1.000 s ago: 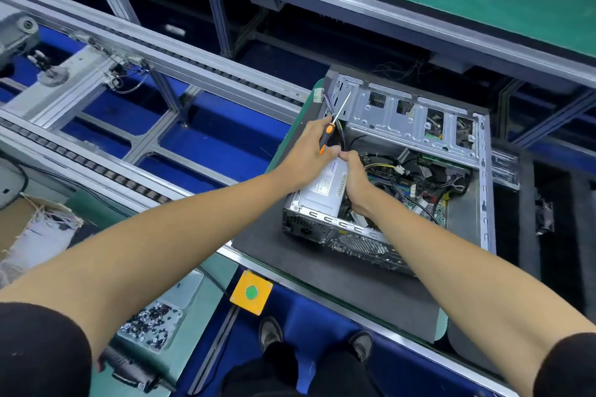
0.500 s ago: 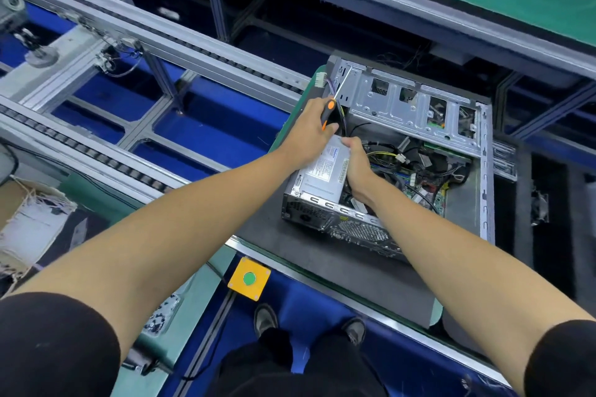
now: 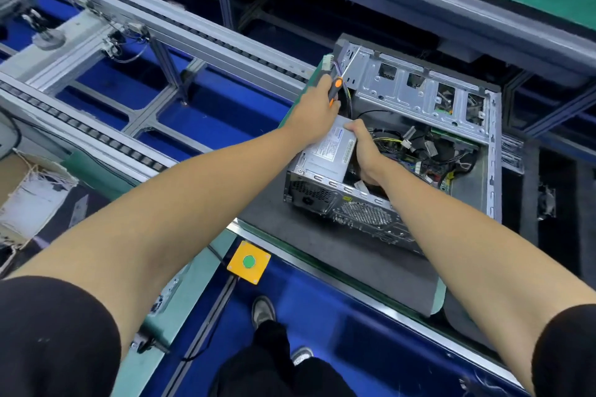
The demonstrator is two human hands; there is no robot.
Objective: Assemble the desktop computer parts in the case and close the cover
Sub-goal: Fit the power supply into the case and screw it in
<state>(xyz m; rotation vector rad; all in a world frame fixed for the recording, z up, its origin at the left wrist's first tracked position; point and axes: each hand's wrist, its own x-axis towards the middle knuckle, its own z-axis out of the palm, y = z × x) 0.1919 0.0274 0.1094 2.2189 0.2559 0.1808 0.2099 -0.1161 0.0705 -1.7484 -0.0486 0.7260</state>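
An open metal computer case [image 3: 419,97] lies on a dark mat, its side cover off. A grey power supply [image 3: 325,151] with a white label sits in the case's near left corner. My left hand [image 3: 314,114] is at the supply's far left edge and holds an orange-and-black screwdriver [image 3: 337,87], shaft pointing up and away. My right hand [image 3: 364,151] grips the supply's right side, fingers over its far corner and palm down inside the case. Cables and the motherboard [image 3: 425,155] fill the case to the right.
The mat [image 3: 322,235] rests on a green-edged pallet on a conveyor line. Roller rails [image 3: 96,135] run at left over blue floor. A yellow box with a green button [image 3: 248,262] sits near the front. A torn cardboard box [image 3: 29,196] is at far left. My feet [image 3: 264,313] show below.
My left hand with the screwdriver has moved away from my right hand, up toward the case's far left corner. My right hand stays on the power supply.
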